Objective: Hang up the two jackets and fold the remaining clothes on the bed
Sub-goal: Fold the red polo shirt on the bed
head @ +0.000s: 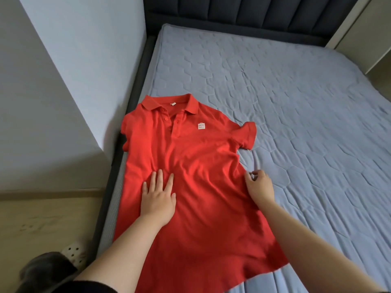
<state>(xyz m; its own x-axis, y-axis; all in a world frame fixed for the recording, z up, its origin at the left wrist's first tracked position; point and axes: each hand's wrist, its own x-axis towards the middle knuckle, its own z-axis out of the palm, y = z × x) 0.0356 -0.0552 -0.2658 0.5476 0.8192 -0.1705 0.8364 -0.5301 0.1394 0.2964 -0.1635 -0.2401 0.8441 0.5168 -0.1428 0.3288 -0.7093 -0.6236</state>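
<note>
A red polo [190, 176] lies face-up on the bed [296, 102]. The left hand [158, 197] presses flat on it, fingers spread. The right hand [259, 186] pinches its side edge.

Soft dim daylight, faint shadows, wide-angle edge bending.

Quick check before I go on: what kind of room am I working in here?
Most likely a bedroom. A quilted grey-blue mattress sits against a dark padded headboard, with a red polo shirt spread flat on it under the left hand, and a slipper on the floor beside the bed.
</note>
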